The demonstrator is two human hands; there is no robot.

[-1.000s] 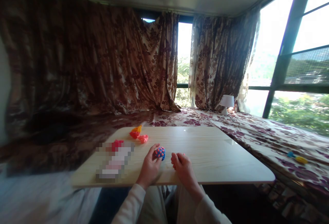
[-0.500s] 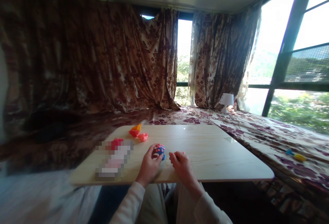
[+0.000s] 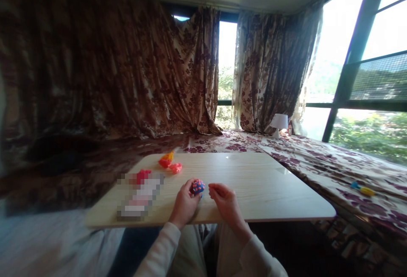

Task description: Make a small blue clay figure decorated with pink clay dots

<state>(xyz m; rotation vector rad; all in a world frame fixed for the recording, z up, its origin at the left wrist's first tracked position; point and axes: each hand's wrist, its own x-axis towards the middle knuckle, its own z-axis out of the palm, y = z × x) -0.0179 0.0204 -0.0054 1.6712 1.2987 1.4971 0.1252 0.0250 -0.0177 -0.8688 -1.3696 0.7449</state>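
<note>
My left hand (image 3: 185, 201) is closed around a blue lump of modelling clay (image 3: 199, 186) dotted with small pink-red bits, just above the near part of the pale wooden table (image 3: 254, 188). A smaller blue part shows below the dotted lump, partly hidden by my fingers. To the right of it, my right hand (image 3: 224, 200) is closed in a pinch, thumb against forefinger, a small gap from the lump. Whatever those fingertips may hold is too small to make out.
On the table's left lie a red-and-yellow crumpled piece (image 3: 165, 160), a coral piece (image 3: 175, 168), a dark pink piece (image 3: 143, 176) and a blurred-out flat item (image 3: 140, 202). A blue-and-yellow thing (image 3: 365, 190) rests on the flowered cover at right, with a white lamp (image 3: 280, 122) behind.
My right hand has turned, its thumb and forefinger now pointing at the lump. The dotted top has tipped slightly toward me and to the right in my left hand.
</note>
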